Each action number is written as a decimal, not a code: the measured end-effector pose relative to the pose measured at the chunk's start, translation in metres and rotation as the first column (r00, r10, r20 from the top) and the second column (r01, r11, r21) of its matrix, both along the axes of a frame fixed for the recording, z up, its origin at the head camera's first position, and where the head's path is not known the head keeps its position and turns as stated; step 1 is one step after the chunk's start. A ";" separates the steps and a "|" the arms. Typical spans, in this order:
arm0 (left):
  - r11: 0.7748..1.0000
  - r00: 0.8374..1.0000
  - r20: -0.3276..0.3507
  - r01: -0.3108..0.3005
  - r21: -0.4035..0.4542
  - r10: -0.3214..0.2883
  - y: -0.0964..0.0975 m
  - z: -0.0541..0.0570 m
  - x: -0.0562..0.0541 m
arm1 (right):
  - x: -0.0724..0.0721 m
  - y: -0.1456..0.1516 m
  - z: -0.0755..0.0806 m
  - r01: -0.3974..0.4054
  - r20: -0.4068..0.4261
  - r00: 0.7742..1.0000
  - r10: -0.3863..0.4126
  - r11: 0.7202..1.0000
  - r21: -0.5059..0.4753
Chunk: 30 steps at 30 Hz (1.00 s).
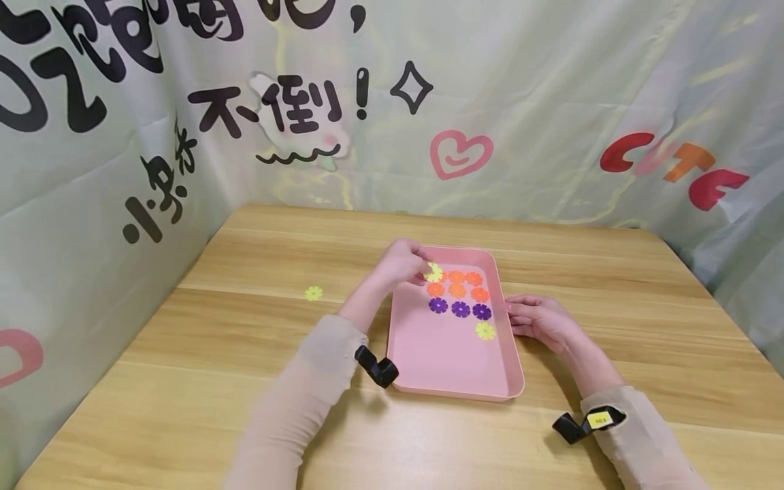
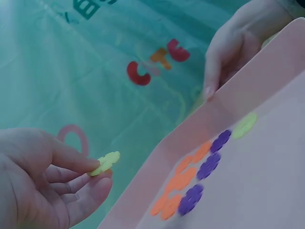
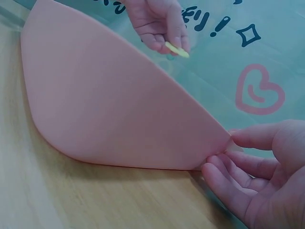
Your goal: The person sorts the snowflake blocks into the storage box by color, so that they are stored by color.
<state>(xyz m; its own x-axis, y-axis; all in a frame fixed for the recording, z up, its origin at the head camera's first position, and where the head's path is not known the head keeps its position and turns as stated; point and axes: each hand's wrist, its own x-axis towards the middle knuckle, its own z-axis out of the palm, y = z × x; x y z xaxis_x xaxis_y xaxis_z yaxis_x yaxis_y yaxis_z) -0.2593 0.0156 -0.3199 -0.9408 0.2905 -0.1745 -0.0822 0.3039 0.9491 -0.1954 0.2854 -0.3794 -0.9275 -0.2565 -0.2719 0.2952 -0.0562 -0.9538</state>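
My left hand [image 1: 404,263] pinches a yellow snowflake disc [image 2: 106,163] between thumb and fingers, above the far left part of a pink tray [image 1: 441,367]. Inside the tray lie several orange discs [image 1: 456,290] in two rows, with a row of purple discs [image 1: 461,309] nearer me. One more yellow disc [image 1: 486,331] lies below the right end of the purple row. At the tray's right side, my right hand [image 1: 542,321] grips the wall, with fingertips [image 3: 214,174] against its outer face.
A loose yellow disc [image 1: 314,293] lies on the wooden table [image 1: 202,354], left of the tray. Behind the table and along its sides hangs a printed cloth [image 1: 527,88] with lettering and a pink heart. Black wrist cameras [image 1: 376,367] are strapped over both sleeves.
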 end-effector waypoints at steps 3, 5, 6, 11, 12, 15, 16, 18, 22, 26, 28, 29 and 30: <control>0.999 0.999 0.013 0.034 -0.041 -0.033 0.012 -0.002 0.002 | 0.000 0.000 0.000 0.000 -0.001 1.000 0.000 1.000 0.002; 0.996 0.998 0.026 0.059 -0.068 -0.057 0.021 -0.004 0.004 | 0.000 0.000 0.000 -0.001 -0.001 1.000 0.001 1.000 0.002; 0.994 0.997 0.033 0.071 -0.080 -0.068 0.025 -0.004 0.006 | 0.000 0.000 0.000 0.000 -0.002 1.000 0.000 1.000 0.002; 0.990 0.991 0.090 0.109 -0.090 -0.101 0.042 -0.012 0.012 | 0.000 0.000 0.000 -0.002 0.000 1.000 0.002 1.000 0.008; 0.990 0.990 0.101 0.110 -0.089 -0.101 0.045 -0.015 0.013 | 0.000 0.000 -0.001 -0.002 0.001 1.000 0.002 1.000 0.008; 0.990 0.988 0.133 0.095 -0.105 -0.081 0.053 -0.022 0.016 | 0.001 0.000 -0.001 -0.006 0.001 1.000 0.006 1.000 0.011; 0.988 0.988 0.135 0.092 -0.120 -0.075 0.055 -0.024 0.017 | 0.001 -0.001 -0.001 -0.007 0.001 1.000 0.007 1.000 0.009; 0.985 0.987 0.144 0.090 -0.148 -0.068 0.058 -0.028 0.018 | 0.000 -0.001 -0.002 -0.008 0.000 1.000 0.007 1.000 0.007; 0.966 0.986 0.154 0.106 -0.234 -0.071 0.060 -0.034 0.018 | 0.000 -0.001 -0.002 -0.008 -0.004 1.000 0.008 1.000 0.001; 0.943 0.985 0.149 0.129 -0.308 -0.086 0.060 -0.038 0.018 | 0.000 -0.001 -0.002 -0.006 -0.007 1.000 0.006 1.000 0.002; 0.935 0.984 0.151 0.136 -0.327 -0.091 0.060 -0.039 0.018 | 0.000 -0.001 -0.002 -0.003 -0.007 1.000 0.004 1.000 0.004; 0.935 0.984 0.155 0.139 -0.326 -0.092 0.059 -0.039 0.018 | 0.000 -0.001 -0.002 -0.003 -0.006 1.000 0.003 1.000 0.005; 0.936 0.983 0.160 0.141 -0.324 -0.092 0.060 -0.040 0.018 | 0.000 0.000 -0.002 -0.001 -0.005 1.000 0.001 1.000 0.007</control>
<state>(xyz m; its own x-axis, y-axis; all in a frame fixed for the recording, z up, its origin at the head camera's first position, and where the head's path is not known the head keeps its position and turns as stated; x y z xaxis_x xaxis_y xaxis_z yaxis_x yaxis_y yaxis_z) -0.2410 0.0753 -0.3595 -0.8630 0.2993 -0.4071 -0.1515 0.6155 0.7735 -0.1955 0.2850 -0.3816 -0.9285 -0.2558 -0.2690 0.2903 -0.0486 -0.9557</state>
